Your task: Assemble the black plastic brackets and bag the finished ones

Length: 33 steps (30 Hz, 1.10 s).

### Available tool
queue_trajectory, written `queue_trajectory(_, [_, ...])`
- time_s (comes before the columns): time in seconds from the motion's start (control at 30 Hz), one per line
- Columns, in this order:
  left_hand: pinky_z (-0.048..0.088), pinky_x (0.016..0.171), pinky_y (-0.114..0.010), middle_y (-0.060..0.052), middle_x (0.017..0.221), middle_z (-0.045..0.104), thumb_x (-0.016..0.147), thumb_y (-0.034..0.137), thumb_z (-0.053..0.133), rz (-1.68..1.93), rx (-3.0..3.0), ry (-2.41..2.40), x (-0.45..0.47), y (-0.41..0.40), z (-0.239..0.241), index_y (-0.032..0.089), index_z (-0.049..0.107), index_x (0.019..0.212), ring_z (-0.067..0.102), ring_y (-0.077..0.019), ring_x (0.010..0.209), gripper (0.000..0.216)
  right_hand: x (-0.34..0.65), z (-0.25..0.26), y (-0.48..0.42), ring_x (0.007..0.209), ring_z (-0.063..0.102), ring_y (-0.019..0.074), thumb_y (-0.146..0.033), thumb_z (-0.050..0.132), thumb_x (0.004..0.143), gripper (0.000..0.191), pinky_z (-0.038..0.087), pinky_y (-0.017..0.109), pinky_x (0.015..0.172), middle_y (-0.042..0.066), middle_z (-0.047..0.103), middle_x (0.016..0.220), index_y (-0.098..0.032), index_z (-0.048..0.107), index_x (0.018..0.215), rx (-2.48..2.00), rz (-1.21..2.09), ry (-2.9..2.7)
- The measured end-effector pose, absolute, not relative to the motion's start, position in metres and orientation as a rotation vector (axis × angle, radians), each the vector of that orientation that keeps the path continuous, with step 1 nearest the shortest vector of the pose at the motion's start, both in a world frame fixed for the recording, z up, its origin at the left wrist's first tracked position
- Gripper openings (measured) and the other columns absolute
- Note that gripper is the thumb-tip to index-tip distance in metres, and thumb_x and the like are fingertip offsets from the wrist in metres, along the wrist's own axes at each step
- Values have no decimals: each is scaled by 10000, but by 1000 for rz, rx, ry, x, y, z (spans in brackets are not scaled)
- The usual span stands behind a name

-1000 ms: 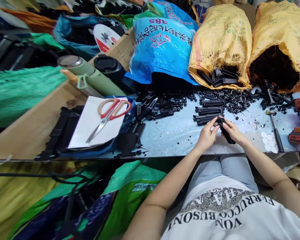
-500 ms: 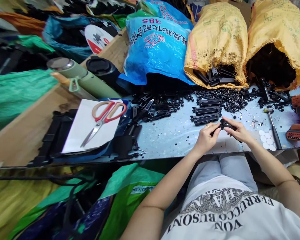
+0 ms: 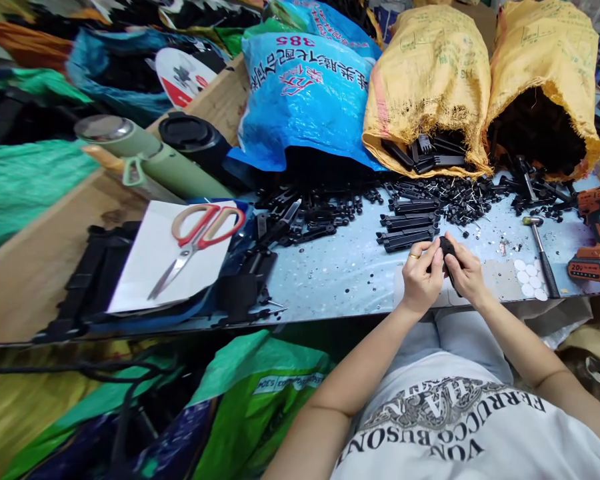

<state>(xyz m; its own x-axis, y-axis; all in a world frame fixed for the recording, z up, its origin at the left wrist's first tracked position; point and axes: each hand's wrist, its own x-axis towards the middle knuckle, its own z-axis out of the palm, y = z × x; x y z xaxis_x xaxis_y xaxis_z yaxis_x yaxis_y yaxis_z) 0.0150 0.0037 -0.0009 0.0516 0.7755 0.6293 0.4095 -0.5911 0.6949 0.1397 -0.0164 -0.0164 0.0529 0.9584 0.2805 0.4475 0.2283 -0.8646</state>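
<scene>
My left hand (image 3: pixel 422 275) and my right hand (image 3: pixel 463 273) meet over the near edge of the pale blue table (image 3: pixel 345 270). Both pinch one small black plastic part (image 3: pixel 447 252) between their fingers. A ring shows on a left finger. Just beyond the hands lie a few long black plastic bars (image 3: pixel 408 230) side by side, and past them a scatter of small black pieces and pins (image 3: pixel 460 200).
Two yellow sacks (image 3: pixel 430 80) (image 3: pixel 545 73) and a blue bag (image 3: pixel 305 93) of black parts lie open at the back. A hammer (image 3: pixel 540 250), white discs (image 3: pixel 530 280) and an orange drill (image 3: pixel 597 237) sit right. Scissors (image 3: pixel 195 237) on white paper, a green flask (image 3: pixel 145 160) and a black lid (image 3: pixel 185 133) lie left.
Both hands have stayed together on the black part and turned it from lying across to more upright. The camera view has drifted slightly.
</scene>
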Motion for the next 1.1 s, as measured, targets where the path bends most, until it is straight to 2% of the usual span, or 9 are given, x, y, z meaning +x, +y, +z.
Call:
queue_trajectory(0.13, [511,737,-275,-82,929,625,928,268,398,1589,2006,1149,13,5,1,163,651,1078,597,-146,838,312,128,-20,-19,939,595,249,-527,341,903,554,515,411,821,104,618,1053,-275,408,1392,-1407,586,-1505])
queue_trajectory(0.33, [496,816,-325,-101,970,616,935,303,364,1520,1964,1225,13,11,-17,160,611,1127,587,-176,914,344,127,-33,-10,1095,548,239,-492,304,929,535,470,391,918,95,586,1188,-258,387,1402,-1372,581,-1609])
queue_trajectory(0.47, [511,791,-351,-117,998,597,934,295,343,1295,1767,1480,10,3,-51,157,506,1238,596,-196,923,371,159,-39,21,1032,572,214,-462,315,940,479,465,381,903,78,603,1154,-263,450,1355,-1453,658,-1916])
queue_trajectory(0.53, [515,786,-371,-135,1049,578,908,261,383,1139,1802,1581,2,-4,-62,158,450,1292,595,-221,956,403,197,-38,50,1015,564,221,-453,363,927,471,459,396,896,104,594,1143,-212,502,1306,-1602,529,-1957])
queue_trajectory(0.6, [479,881,-432,-161,1171,528,846,192,454,976,2005,1616,-7,-7,-64,172,447,1305,538,-274,1099,460,245,-33,87,1080,515,241,-414,402,916,460,420,420,939,142,561,1180,-148,512,1274,-1760,274,-1880])
queue_trajectory(0.7, [306,1057,-527,-135,1281,484,758,92,497,644,2455,1355,-16,-3,-54,217,495,1281,374,-314,1286,537,314,-27,139,1123,453,276,-289,435,890,415,404,441,920,190,511,1195,-106,475,1260,-2082,-108,-1619])
queue_trajectory(0.77, [223,1083,-565,-108,1263,517,763,71,481,389,2656,1091,-16,6,-47,248,502,1273,335,-301,1315,540,347,-26,164,1116,438,286,-194,426,859,412,419,446,873,214,474,1209,-95,442,1259,-2295,-233,-1436])
queue_trajectory(0.93, [346,978,-482,-108,1028,613,819,28,428,88,2828,926,-8,23,-41,213,510,1239,547,-243,1055,467,375,-31,185,1054,490,286,-98,428,804,426,438,450,822,236,500,1157,-74,438,1229,-2527,-168,-1172])
queue_trajectory(1.1, [419,804,-385,-131,921,615,881,158,458,84,2711,1200,-16,23,-44,138,516,1212,576,-251,918,336,356,-24,159,908,573,242,-258,616,737,322,460,404,838,150,610,973,-97,549,1007,-2152,168,-1174])
